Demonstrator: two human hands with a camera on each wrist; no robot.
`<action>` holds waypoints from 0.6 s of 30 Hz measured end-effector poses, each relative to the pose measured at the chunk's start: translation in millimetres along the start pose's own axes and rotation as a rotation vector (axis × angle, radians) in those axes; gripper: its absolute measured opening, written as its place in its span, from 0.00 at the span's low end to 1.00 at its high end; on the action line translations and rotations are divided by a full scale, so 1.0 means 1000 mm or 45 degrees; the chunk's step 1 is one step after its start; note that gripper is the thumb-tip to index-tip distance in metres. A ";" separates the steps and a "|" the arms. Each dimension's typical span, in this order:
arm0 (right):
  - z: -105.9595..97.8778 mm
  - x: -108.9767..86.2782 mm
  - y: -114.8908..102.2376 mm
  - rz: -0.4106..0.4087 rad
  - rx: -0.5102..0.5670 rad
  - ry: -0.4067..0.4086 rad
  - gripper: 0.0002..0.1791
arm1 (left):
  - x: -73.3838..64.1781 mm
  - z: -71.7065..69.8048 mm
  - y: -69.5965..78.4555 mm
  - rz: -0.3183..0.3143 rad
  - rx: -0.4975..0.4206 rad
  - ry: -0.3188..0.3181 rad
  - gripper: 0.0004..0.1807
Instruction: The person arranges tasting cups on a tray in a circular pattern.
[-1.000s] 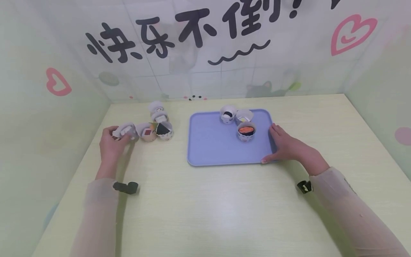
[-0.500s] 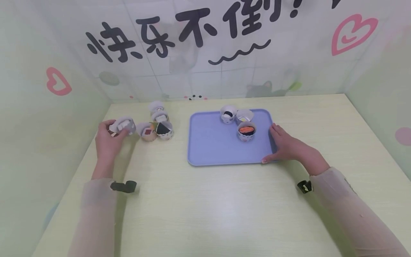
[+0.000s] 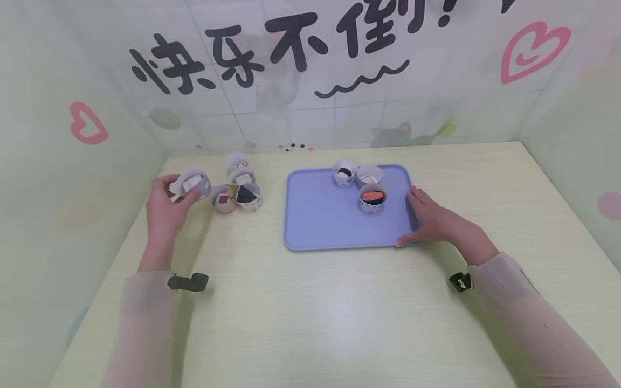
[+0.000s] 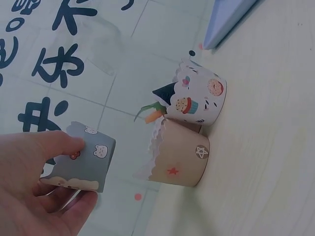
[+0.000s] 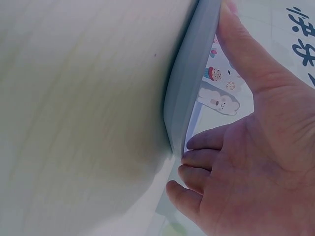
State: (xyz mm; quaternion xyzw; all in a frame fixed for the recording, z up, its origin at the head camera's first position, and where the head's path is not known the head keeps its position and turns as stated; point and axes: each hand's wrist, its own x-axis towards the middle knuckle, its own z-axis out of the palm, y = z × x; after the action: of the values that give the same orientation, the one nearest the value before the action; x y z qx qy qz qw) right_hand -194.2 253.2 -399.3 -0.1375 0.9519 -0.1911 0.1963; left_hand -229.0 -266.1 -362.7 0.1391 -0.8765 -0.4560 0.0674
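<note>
My left hand (image 3: 167,207) holds a grey paper baking cup (image 4: 93,147) with small animal faces, above the table at the left. Something white sits inside this cup. Just right of it stand a tan cup (image 4: 182,155) with a dark red square piece in it and a white printed cup (image 4: 204,93) with a black triangular piece. At the right, my right hand (image 3: 434,218) rests against the right side and front corner of the blue tray (image 3: 320,226), thumb spread from the fingers. On the tray is a cup with an orange-topped sushi piece (image 3: 372,196).
Two more cups share the tray's back right part: one with a black-and-white piece (image 3: 344,173) and a silvery-lined cup (image 3: 370,175). Behind the tan cup stand a white-filled cup (image 3: 241,175) and another cup (image 3: 236,160). A printed wall (image 3: 291,129) borders the table's back.
My left hand has lifted the grey baking cup off the table, first slightly left, then back right and farther up. The right hand and tray have stayed put.
</note>
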 end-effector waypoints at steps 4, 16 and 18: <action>0.000 0.000 0.000 0.004 -0.006 -0.004 0.74 | -0.002 0.004 0.007 0.028 -0.001 -0.016 0.36; 0.000 0.001 0.001 0.007 -0.013 -0.007 0.74 | -0.007 0.029 0.020 0.142 -0.008 -0.117 0.34; 0.000 0.001 0.001 0.005 -0.012 -0.008 0.74 | -0.009 0.034 0.023 0.162 -0.023 -0.139 0.34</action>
State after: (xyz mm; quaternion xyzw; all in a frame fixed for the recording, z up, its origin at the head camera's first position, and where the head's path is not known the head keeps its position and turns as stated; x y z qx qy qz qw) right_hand -194.9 253.4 -399.9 -0.1370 0.9524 -0.1859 0.1991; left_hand -232.9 -224.5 -363.4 0.0573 -0.8818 -0.4655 0.0495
